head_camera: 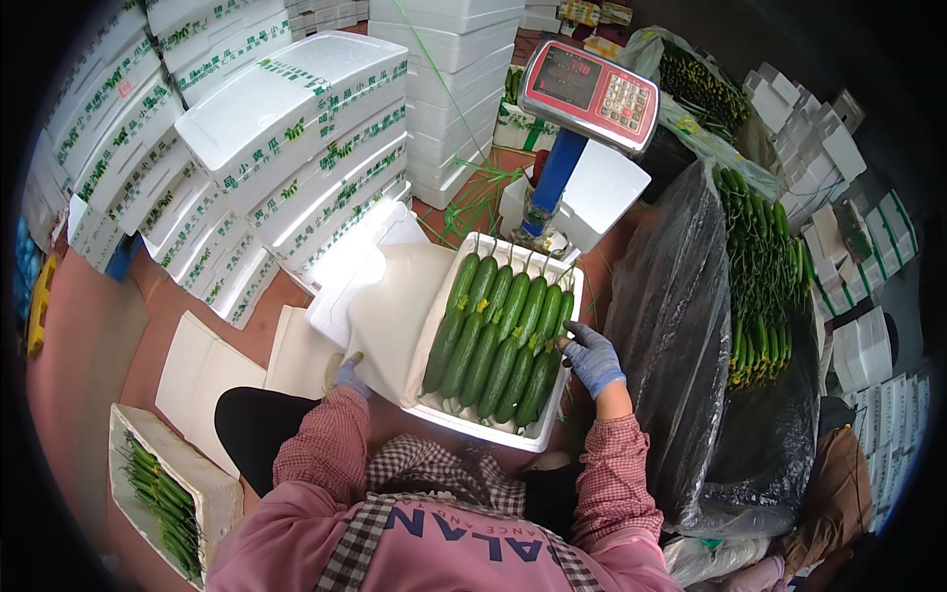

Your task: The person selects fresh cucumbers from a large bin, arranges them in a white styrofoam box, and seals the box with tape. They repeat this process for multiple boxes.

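A white foam box stands before me, lined with pale sheeting. Green cucumbers lie in it in two rows, several with yellow blossom ends towards the middle. A wide flap of the pale liner sheet folds out over the box's left side. My left hand, in a bluish glove, pinches the lower left edge of this flap, its fingers partly hidden. At the box's right rim is my gloved right hand, thumb and fingers apart, the tips against the end cucumbers of the right side.
A scale with a red display head on a blue post rises behind the box. Printed foam boxes are stacked at left. More cucumbers fill a dark plastic-lined container at right. A tilted foam box of cucumbers sits lower left.
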### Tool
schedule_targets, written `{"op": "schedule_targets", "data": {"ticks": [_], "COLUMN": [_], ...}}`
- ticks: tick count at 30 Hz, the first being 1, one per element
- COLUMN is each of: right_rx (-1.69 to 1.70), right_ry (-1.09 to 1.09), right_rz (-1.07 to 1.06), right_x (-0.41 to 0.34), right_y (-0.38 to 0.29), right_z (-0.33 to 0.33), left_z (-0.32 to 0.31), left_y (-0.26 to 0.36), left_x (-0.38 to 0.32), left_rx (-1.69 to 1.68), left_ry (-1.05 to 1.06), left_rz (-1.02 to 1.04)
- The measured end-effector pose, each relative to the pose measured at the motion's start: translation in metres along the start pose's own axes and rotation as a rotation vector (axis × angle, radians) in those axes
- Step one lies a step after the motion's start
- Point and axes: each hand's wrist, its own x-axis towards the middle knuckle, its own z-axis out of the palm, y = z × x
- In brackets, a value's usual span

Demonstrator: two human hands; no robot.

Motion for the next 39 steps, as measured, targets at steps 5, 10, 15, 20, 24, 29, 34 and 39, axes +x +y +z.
{"op": "schedule_targets", "data": {"ticks": [5, 10, 15, 20, 24, 29, 34, 39], "right_rx": [0.189, 0.312, 0.642, 0.412, 0.401, 0.133, -0.205, -0.638], "right_ry": [-0.037, -0.077, 0.090, 0.180, 0.312, 0.503, 0.505, 0.459], "right_rz": [0.226, 0.253, 0.251, 0.201, 0.191, 0.022, 0.057, -0.546], "right_x": [-0.020, -0.006, 0.017, 0.044, 0.100, 0.157, 0.171, 0.176], "right_y": [0.018, 0.031, 0.037, 0.027, 0.019, 0.030, 0.037, 0.045], "right_z": [-0.001, 0.003, 0.008, 0.007, 0.003, 0.009, 0.019, 0.017], "left_z": [0.065, 0.153, 0.156, 0.143, 0.142, 0.140, 0.176, 0.282], "left_y": [0.083, 0.007, -0.098, -0.113, -0.117, -0.121, -0.083, -0.036], "left_x": [-0.059, -0.170, -0.198, -0.192, -0.188, -0.183, -0.198, -0.123], "left_rx": [-0.105, 0.750, 1.852, 1.854, 1.928, 1.992, 2.123, 1.585], "left_ry": [-0.381, -0.943, -1.222, -1.211, -1.199, -1.232, -1.459, -1.077], "left_rz": [0.141, 1.132, 1.212, 1.334, 1.310, 1.286, 0.878, 1.379]}}
